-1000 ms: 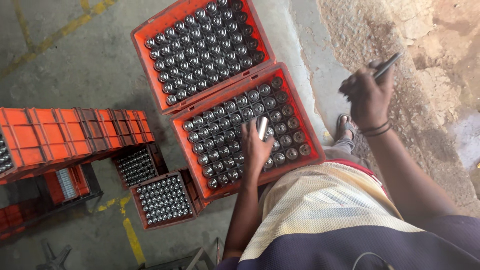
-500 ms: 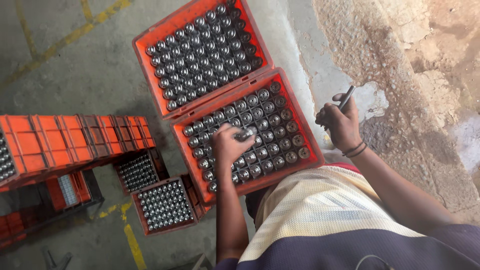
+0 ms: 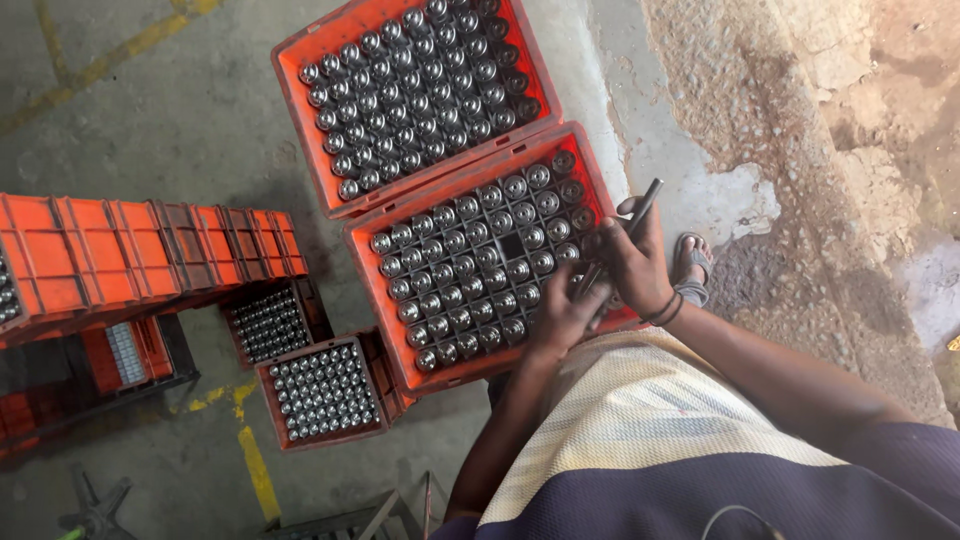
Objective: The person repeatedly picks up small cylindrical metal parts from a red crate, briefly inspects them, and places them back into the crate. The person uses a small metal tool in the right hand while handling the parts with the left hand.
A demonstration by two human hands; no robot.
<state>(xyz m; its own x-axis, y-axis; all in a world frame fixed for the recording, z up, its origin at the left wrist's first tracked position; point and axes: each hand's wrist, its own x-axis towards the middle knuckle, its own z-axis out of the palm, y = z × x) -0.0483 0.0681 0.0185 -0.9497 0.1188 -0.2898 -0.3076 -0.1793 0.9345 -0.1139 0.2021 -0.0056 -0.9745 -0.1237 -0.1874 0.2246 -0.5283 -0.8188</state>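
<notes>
The near orange plastic crate [image 3: 395, 300], lying on the concrete floor [image 3: 170, 130] just in front of the person, is almost wholly filled with shiny round-topped metal cylinders [image 3: 450, 270] standing in rows; one dark gap shows near its middle, so as far as the view shows the filling looks nearly done, with that slot left. At the crate's right edge the right hand [image 3: 632, 262] is clenched around a slim dark metal rod [image 3: 628, 228] that sticks up and away from the crate. The left hand [image 3: 562, 312] sits just beside it, fingers curled over something small (what it grasps is hidden, so I cannot tell). A second orange plastic crate [image 3: 300, 130], touching the first on its far side, is fully packed, as are smaller crates [image 3: 320, 388] at the left.
</notes>
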